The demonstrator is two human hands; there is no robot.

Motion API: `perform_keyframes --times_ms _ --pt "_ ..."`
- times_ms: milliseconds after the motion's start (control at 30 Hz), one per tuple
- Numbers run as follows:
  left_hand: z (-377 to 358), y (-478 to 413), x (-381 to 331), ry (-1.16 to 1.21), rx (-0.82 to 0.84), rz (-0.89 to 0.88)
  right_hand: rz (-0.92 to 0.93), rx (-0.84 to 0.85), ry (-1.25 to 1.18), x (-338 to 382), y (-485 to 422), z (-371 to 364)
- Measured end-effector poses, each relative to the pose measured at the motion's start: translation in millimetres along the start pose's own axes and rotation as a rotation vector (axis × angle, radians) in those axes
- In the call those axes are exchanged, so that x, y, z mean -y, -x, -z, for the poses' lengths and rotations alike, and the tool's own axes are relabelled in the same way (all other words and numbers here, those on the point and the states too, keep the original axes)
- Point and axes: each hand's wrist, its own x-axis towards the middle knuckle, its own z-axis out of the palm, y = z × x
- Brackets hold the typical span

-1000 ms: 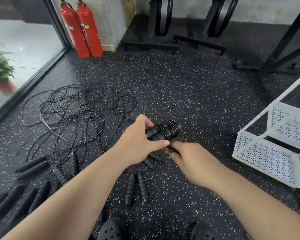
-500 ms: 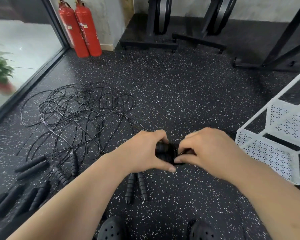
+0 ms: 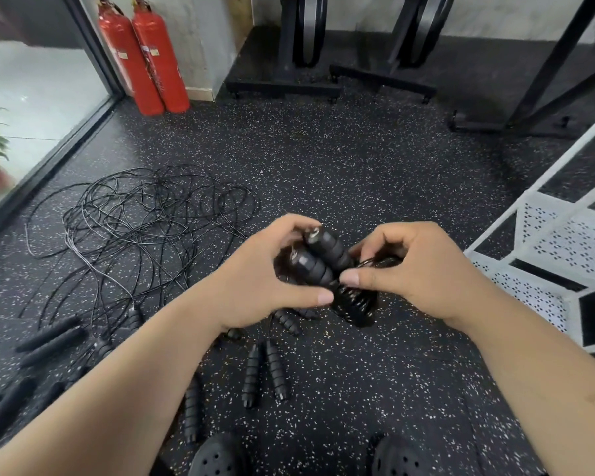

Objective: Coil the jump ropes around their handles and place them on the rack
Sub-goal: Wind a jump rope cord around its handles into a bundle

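Two black ribbed jump rope handles point(image 3: 318, 259) lie side by side between my hands, their metal-tipped ends pointing up and left, with black rope coiled round their lower part point(image 3: 352, 304). My left hand point(image 3: 261, 280) grips the handles from the left, thumb underneath. My right hand point(image 3: 413, 269) pinches the rope at the coil, thumb touching the handles. The white perforated rack point(image 3: 547, 255) stands to the right. A tangle of loose black ropes point(image 3: 141, 228) sprawls on the floor to the left.
Several loose black handles point(image 3: 265, 372) lie on the speckled floor below my hands and at the lower left. Two red fire extinguishers point(image 3: 145, 60) stand by the glass door. Black machine bases point(image 3: 282, 87) line the back wall. My black shoes point(image 3: 217, 458) show at the bottom.
The bundle has turned so the handle tips now point up and left. Both hands have closed in around it, and my right hand now pinches the rope at the coil.
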Motion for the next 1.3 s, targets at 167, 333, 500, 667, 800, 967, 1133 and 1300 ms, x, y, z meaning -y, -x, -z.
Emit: perform_keyframes --times_ms 167,333,500,667,800,967,1133,1300 --pt "-12.7 -6.7 6.1 0.301 -0.241 0.073 -0.047 -0.252 -0.257 3.2 -2.7 -18.9" --pt "-43.2 -11.7 -0.7 0.288 -0.338 0.159 -0.045 -0.521 -0.005 5.9 -2.0 -42.9" --pt "-52.4 -10.5 -17.0 0.457 -0.439 0.207 0.069 -0.488 0.157 14.3 8.5 -67.2" --pt "-45.5 -11.4 -10.7 0.453 -0.523 0.225 0.218 -0.377 0.251 20.5 9.8 -65.1" --pt "-40.6 -10.7 -17.0 0.618 -0.541 0.289 0.365 -0.299 0.591 24.5 9.2 -51.0" --pt "-32.2 -10.1 -25.4 0.712 -0.538 0.408 0.449 -0.286 0.781 25.6 5.4 -38.4" --pt "-35.7 -4.9 -27.2 1.079 -0.068 0.398 0.38 -0.07 0.345 30.1 6.9 -26.8" --pt "-44.1 -5.3 -21.3 0.837 -0.145 0.468 0.391 -0.05 0.326 23.8 6.1 -28.2"
